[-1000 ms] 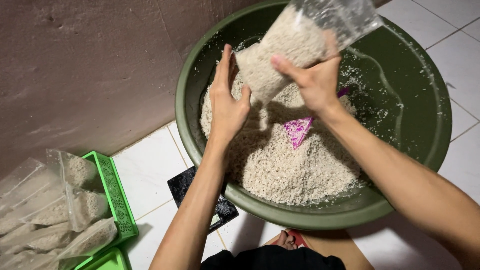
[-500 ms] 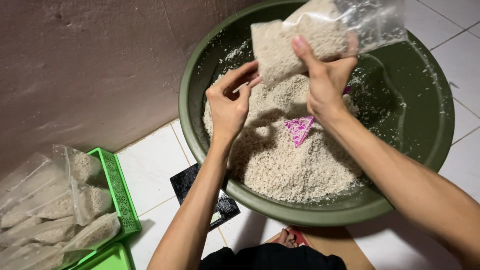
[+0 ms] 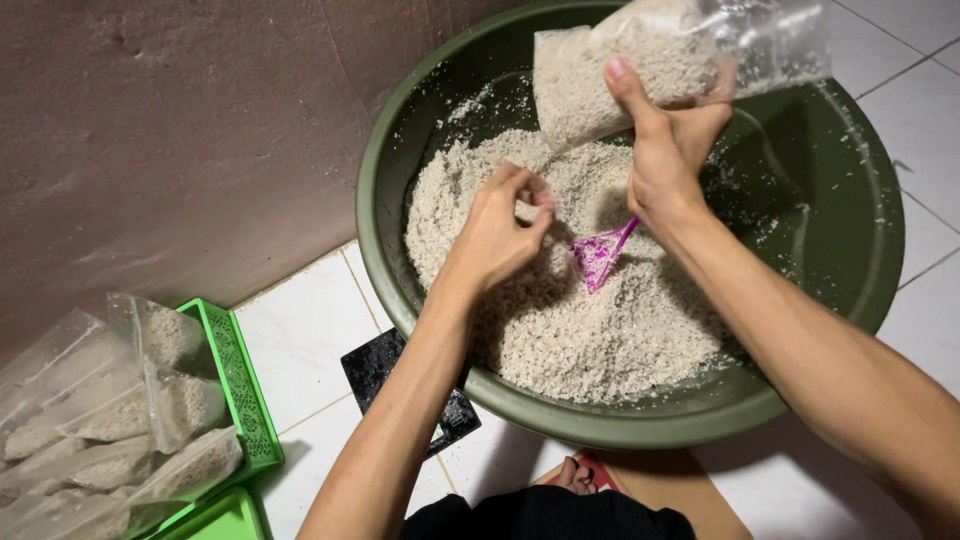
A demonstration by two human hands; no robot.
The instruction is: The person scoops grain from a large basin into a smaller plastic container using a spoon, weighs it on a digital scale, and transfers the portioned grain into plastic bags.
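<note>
The green basin sits on the tiled floor, its far rim against the brown wall; bare tiles lie to its right. Above its far side, the right hand has its grip closed round a clear bag of pale grain. The left hand, fingers curled and holding nothing that shows, rests on the grain heap beside a pink scoop. Left of the basin, filled clear bags lie in a green basket.

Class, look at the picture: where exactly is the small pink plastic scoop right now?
In the head view, the small pink plastic scoop lies on the pale grain inside the round green basin, between the left hand and the right hand.
</note>
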